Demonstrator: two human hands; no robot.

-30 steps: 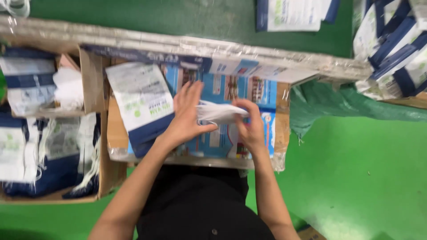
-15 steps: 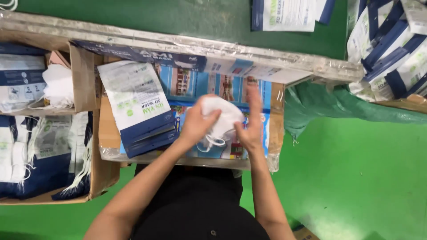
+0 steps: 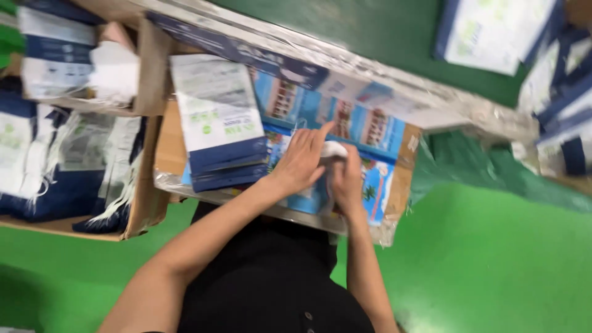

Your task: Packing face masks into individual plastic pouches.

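Okay, head view only, blurred. Your left hand (image 3: 302,161) lay flat over a white mask (image 3: 333,151), fingers nearly straight and close together, index tip pointing up toward the far edge of the board. Your right hand (image 3: 346,180) was curled against the mask from the other side, fingers bent around it; how tight, you couldn't tell through the blur. The mask, soft folded white fabric, sat pinched between both hands, over the plastic-wrapped cardboard work board (image 3: 394,185) with blue printed pictures on it. Just left of your left hand, a stack of flat pouches (image 3: 219,120), white tops and navy bottoms, rested on the board. Further left, an open cardboard box (image 3: 145,206) held more navy-and-white pouches with loose white ear loops hanging out. Floor (image 3: 493,265) was glossy green.
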